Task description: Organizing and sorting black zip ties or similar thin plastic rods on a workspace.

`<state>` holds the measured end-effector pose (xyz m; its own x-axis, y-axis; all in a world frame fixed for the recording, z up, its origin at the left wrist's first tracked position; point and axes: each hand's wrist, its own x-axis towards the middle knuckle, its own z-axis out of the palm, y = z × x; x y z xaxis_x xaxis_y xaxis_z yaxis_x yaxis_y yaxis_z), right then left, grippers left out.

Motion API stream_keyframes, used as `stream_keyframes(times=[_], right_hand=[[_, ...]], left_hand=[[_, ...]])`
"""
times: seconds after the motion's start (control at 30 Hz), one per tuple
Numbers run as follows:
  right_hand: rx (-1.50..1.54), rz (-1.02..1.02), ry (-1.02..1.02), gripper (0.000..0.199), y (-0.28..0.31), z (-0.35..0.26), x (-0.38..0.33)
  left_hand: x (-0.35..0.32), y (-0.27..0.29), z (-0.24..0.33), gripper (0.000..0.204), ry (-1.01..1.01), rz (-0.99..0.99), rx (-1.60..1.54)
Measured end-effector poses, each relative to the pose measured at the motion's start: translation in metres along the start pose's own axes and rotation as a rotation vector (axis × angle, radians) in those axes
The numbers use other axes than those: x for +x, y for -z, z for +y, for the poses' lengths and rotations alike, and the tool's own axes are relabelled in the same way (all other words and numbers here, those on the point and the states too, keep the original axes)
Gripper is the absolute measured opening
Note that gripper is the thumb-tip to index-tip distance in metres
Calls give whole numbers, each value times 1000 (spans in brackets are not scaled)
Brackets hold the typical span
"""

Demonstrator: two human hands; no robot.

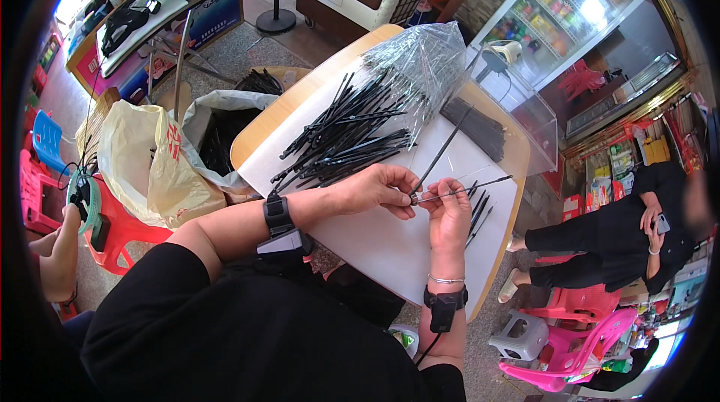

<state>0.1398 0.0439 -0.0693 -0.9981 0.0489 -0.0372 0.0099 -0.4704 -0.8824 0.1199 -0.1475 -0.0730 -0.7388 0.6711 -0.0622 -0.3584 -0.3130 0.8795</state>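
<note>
My left hand (379, 188) and my right hand (448, 214) meet over a white sheet (390, 244) on a round wooden table (300, 91). Both hands pinch thin black rods (450, 143) that cross at my fingertips; one rod points up and away, another (480, 186) points right. A heap of black rods (341, 139) lies just beyond my left hand, partly inside a clear plastic bag (427, 64). A few finished rods (478, 214) lie right of my right hand. A flat bundle of thin dark sticks (476, 128) lies at the far right of the table.
A yellow plastic bag (150, 166) and a white sack of black rods (217, 132) stand left of the table. A red stool (120, 226) is at left. A seated person in black (622, 241) is at right, near pink stools (570, 349). A clear box (517, 98) sits behind the table.
</note>
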Motion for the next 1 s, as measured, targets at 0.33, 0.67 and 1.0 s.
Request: stream_keyframes(times=[0.33, 0.67, 1.0], right_hand=[[8, -12, -55, 13, 4, 2, 2], [-2, 54, -54, 11, 4, 4, 2], [36, 58, -123, 10, 8, 6, 3]], left_hand=[[1, 0, -1, 22, 31, -15, 33], [0, 0, -3, 22, -43, -2, 116], [3, 3, -8, 20, 10, -72, -99]])
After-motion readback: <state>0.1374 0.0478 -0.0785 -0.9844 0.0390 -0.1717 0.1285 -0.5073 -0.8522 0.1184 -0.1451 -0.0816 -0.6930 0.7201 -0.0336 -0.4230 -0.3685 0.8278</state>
